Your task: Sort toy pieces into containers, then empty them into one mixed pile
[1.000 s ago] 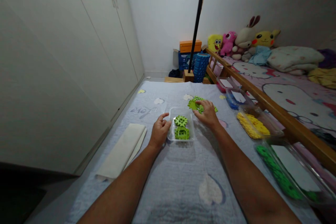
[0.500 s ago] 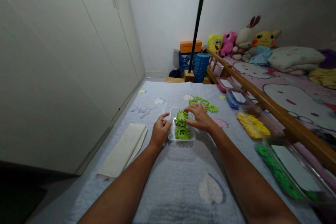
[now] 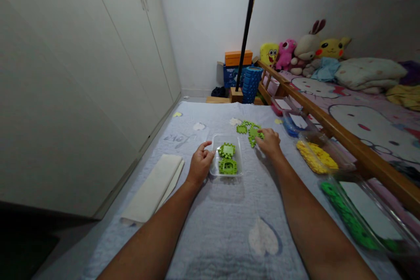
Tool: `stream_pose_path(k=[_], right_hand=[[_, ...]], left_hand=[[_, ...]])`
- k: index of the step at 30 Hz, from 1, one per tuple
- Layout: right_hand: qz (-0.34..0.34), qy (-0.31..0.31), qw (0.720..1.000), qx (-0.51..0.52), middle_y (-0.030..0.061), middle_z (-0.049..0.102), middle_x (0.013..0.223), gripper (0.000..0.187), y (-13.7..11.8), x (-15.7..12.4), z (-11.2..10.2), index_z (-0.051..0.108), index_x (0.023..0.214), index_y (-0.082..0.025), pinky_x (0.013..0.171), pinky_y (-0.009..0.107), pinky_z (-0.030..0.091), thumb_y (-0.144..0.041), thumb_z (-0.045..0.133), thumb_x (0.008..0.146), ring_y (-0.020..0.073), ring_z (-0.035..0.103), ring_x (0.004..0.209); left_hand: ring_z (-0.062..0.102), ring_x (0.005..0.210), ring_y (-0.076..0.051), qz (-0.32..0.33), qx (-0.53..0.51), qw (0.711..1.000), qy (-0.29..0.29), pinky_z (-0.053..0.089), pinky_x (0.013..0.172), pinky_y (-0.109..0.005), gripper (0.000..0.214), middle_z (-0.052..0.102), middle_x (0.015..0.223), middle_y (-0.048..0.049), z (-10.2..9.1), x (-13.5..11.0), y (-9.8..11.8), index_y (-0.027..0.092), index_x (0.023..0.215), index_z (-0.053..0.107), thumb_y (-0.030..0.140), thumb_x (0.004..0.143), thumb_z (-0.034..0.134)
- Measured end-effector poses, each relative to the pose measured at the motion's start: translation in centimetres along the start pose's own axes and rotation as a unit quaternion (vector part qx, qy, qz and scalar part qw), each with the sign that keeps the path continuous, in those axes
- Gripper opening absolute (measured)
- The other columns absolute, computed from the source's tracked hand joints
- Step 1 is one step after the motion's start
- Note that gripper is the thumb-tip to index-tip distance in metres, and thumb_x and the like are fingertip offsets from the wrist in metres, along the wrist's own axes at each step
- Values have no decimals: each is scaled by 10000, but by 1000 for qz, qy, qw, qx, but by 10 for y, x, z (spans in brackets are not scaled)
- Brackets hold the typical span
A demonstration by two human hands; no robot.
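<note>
A clear plastic container (image 3: 242, 159) sits on the bed-like surface in front of me, with light green toothed interlocking pieces (image 3: 227, 166) stacked inside. My left hand (image 3: 200, 164) grips the container's left side, fingers curled and thumb against the wall. Beyond it to the right, loose light green pieces (image 3: 242, 129) lie on the cloth. My right hand (image 3: 271, 142) is over this group, its thumb and fingertips pinched on one light green interlocking piece (image 3: 253, 133). The fingers hide part of that piece.
Lidded containers of red, blue, yellow pieces (image 3: 314, 157) and green pieces (image 3: 348, 214) line the right edge along a wooden bed rail (image 3: 315, 109). A folded cream cloth (image 3: 154, 188) lies at left. Behind stands a black pole (image 3: 246, 30); a white wardrobe (image 3: 98, 96) borders the left.
My right hand has moved from above the container, away and to the right, onto the loose green pieces. The stack's top piece now lies flatter in the container. My left hand has stayed put.
</note>
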State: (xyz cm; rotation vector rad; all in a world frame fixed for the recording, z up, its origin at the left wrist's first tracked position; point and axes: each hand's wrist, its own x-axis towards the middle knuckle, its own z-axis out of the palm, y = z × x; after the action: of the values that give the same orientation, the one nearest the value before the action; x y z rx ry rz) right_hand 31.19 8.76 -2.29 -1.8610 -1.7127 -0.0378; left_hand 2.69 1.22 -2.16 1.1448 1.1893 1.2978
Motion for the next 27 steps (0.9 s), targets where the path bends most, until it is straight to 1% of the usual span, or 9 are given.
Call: stream_pose_path(k=[4, 7, 9, 11, 14, 18, 23, 27], right_hand=[[-19, -40, 999, -32, 130, 637, 1256, 437, -3, -10, 8, 677, 1186, -240, 983, 520, 395, -405, 669, 782, 358, 515, 1150], [-28, -83, 995, -56, 147, 622, 1273, 478, -10, -15, 6, 667, 1212, -220, 981, 527, 390, -432, 682, 784, 371, 505, 1171], [-29, -103, 992, -65, 147, 621, 1259, 462, -13, -16, 4, 676, 1200, -219, 972, 507, 398, -420, 684, 785, 360, 516, 1162], [-39, -109, 991, -60, 139, 628, 1236, 457, -13, -16, 4, 682, 1192, -223, 970, 486, 402, -410, 692, 775, 343, 530, 1146], [-70, -115, 990, -29, 128, 648, 1184, 469, -9, -13, 4, 683, 1182, -204, 973, 464, 408, -418, 696, 765, 315, 553, 1109], [-105, -151, 983, 15, 114, 672, 1073, 463, -4, -7, 2, 691, 1140, -159, 955, 415, 434, -446, 698, 776, 276, 592, 1034], [-126, -207, 970, 23, 111, 662, 1101, 433, -3, -4, -5, 702, 1098, -156, 953, 374, 463, -366, 748, 722, 267, 605, 1048], [-127, -222, 966, 19, 134, 654, 1125, 468, -5, -4, -8, 698, 1140, -123, 970, 376, 470, -298, 725, 706, 275, 611, 1065]], left_hand=[[323, 481, -76, -2, -6, 1000, -3, 253, 494, -189, 559, 344, 552, 113, -1, 1, -1, 156, 1229, 599, 414, 743, 696], [312, 477, -75, -2, -3, 1000, -4, 253, 493, -189, 560, 340, 552, 114, -1, 1, -1, 156, 1231, 598, 416, 746, 696], [309, 478, -75, -1, -1, 1000, -3, 253, 494, -190, 557, 337, 553, 114, -1, 0, 1, 157, 1231, 598, 418, 748, 693], [308, 482, -76, 0, 4, 1000, -3, 251, 495, -190, 550, 332, 554, 114, 0, -1, 2, 154, 1230, 598, 416, 755, 685], [300, 482, -77, 1, 7, 1000, -1, 245, 494, -192, 544, 324, 552, 115, 1, -3, 5, 148, 1228, 598, 406, 756, 682], [303, 481, -77, 0, 8, 1000, 0, 241, 492, -191, 546, 332, 553, 115, 1, -2, 5, 149, 1222, 601, 405, 748, 686], [308, 480, -75, 4, 9, 1000, -6, 239, 490, -187, 535, 338, 556, 111, -1, 0, 0, 151, 1226, 596, 408, 764, 678], [299, 480, -73, 4, 8, 1000, -4, 236, 488, -186, 536, 337, 557, 111, -1, 0, -1, 150, 1231, 596, 403, 766, 679]])
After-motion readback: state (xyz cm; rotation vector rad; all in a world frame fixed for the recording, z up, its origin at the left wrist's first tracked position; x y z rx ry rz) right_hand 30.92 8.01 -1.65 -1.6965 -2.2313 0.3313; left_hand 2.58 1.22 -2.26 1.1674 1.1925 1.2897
